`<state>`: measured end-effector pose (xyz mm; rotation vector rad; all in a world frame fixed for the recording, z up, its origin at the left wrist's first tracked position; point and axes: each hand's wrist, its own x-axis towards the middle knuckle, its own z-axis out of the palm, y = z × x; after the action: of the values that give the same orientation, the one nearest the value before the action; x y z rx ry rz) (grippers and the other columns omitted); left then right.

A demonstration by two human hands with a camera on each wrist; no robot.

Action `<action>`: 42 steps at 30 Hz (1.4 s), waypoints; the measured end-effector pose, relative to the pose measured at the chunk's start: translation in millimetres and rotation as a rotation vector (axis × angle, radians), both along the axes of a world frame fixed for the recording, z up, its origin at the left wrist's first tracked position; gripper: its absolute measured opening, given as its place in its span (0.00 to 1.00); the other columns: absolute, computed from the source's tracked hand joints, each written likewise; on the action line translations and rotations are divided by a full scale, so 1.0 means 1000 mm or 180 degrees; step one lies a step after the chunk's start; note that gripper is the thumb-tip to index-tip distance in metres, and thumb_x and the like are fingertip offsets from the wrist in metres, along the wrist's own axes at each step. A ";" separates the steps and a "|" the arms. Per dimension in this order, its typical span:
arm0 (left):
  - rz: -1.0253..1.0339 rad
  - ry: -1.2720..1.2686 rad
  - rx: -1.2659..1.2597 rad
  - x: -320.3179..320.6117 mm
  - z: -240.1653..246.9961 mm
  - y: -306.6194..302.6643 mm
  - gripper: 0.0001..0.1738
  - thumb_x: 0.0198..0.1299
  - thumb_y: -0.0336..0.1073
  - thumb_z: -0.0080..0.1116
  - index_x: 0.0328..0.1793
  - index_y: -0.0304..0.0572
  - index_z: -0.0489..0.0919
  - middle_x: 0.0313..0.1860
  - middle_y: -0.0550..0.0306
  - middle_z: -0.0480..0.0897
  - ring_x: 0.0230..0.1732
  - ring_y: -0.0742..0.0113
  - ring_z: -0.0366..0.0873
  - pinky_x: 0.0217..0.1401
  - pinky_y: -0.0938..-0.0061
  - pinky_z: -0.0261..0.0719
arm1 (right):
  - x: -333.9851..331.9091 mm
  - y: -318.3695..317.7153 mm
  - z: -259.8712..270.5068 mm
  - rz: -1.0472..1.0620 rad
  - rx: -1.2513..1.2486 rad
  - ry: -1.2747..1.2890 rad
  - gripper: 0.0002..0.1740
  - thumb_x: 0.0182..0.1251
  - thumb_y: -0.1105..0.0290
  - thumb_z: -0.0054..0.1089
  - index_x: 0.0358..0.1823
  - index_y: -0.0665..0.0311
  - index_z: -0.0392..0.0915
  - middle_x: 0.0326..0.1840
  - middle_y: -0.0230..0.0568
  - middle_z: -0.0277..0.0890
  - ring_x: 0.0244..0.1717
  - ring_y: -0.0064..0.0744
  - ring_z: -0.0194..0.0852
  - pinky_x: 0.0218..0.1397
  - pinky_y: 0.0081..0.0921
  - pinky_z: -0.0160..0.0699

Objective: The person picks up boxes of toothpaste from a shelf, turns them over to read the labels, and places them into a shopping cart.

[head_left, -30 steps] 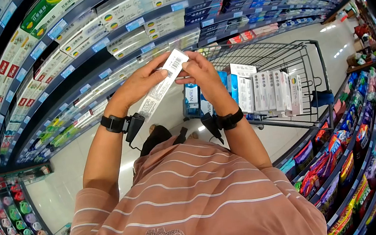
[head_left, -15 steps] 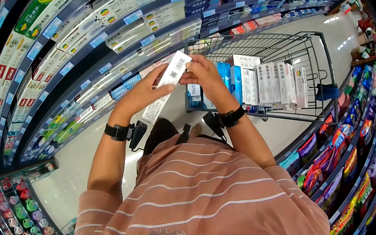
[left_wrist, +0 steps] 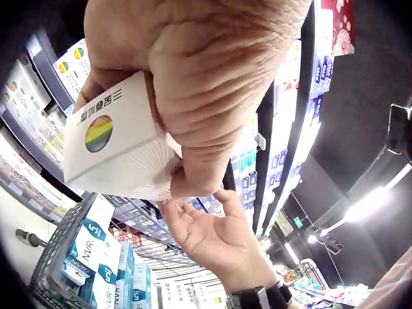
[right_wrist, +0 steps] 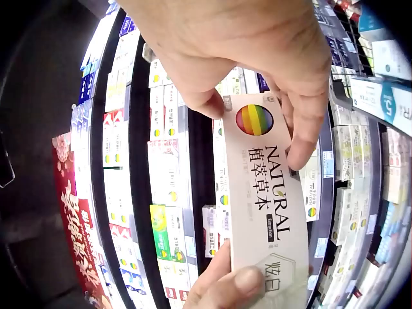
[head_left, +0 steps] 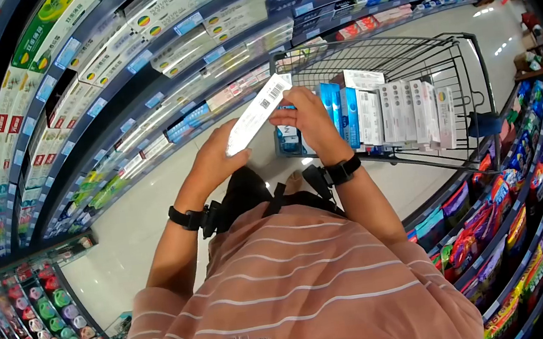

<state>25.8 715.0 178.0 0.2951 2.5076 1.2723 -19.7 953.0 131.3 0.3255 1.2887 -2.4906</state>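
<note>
Over the last second the carton (head_left: 256, 114) has travelled up and outward from the chest, and its barcode end now sits just before the near rim of the trolley (head_left: 421, 63); the left grip (head_left: 213, 160) has slid from the middle of the carton down to its lower end, while the right grip (head_left: 309, 121) stays at the upper end; I judge that the reading of the label is giving way to carrying the carton toward the basket, though it is not yet over it.

Both grips are clamped on the carton: the right one pinches the top between thumb and fingers (right_wrist: 302, 129), the left one wraps the bottom; the carton hangs in the air, tilted, between the two, touching nothing else.

The trolley holds upright cartons packed side by side; blue ones (head_left: 339, 110) stand nearest the hands, and a row of white ones (head_left: 407, 115) runs along its right side; its far part shows bare wire. Stocked shelves (head_left: 136, 64) curve along the left.
</note>
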 end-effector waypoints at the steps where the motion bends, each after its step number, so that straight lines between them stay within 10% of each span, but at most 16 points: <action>1: 0.0035 -0.0035 0.0019 -0.001 -0.001 -0.002 0.36 0.57 0.39 0.67 0.73 0.42 0.72 0.62 0.40 0.80 0.64 0.46 0.79 0.66 0.63 0.75 | 0.000 -0.003 0.000 0.0009 0.0020 -0.0043 0.25 0.73 0.59 0.60 0.59 0.73 0.70 0.51 0.47 0.78 0.45 0.38 0.85 0.50 0.32 0.89; 11: 0.0054 -0.0850 0.0405 -0.024 -0.036 -0.020 0.37 0.59 0.35 0.67 0.76 0.40 0.69 0.60 0.53 0.81 0.59 0.67 0.78 0.64 0.72 0.75 | 0.005 -0.040 -0.034 -0.0072 -0.0031 -0.0636 0.43 0.71 0.57 0.66 0.77 0.69 0.53 0.54 0.47 0.76 0.55 0.37 0.79 0.57 0.34 0.85; 42: 0.0209 -0.1974 0.0016 -0.033 -0.157 -0.073 0.38 0.63 0.34 0.64 0.79 0.39 0.64 0.62 0.50 0.80 0.61 0.65 0.78 0.63 0.67 0.78 | 0.011 -0.115 -0.173 -0.0439 0.0047 -0.1239 0.51 0.70 0.62 0.67 0.81 0.74 0.42 0.48 0.54 0.76 0.47 0.35 0.83 0.48 0.28 0.86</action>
<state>-6.9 641.9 21.0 -0.1654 1.9926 1.1672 -8.3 837.8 -41.6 0.8803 1.1549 -2.3658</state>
